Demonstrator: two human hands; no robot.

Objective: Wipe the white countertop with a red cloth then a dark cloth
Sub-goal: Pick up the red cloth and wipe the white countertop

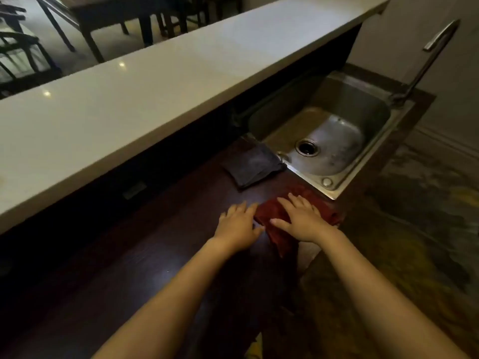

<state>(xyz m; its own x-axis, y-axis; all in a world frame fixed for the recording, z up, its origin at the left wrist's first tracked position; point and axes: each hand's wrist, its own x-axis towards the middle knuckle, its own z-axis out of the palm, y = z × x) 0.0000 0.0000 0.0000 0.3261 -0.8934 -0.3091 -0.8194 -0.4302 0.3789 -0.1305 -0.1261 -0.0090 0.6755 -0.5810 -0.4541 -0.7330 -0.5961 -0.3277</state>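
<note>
Pressing flat, right hand & left hand pin red cloth on near dark bench, prob. gathering it; neither's clenched.

The white countertop lies bare along its length, open to a sweep. Below it, the dark cloth and sink crowd the lower counter.

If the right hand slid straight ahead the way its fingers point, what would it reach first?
The right hand lies flat on the crumpled red cloth, fingers aimed up-left. Beyond the cloth's edge, it would probably meet the folded dark grey cloth first, though depth is unclear.
</note>
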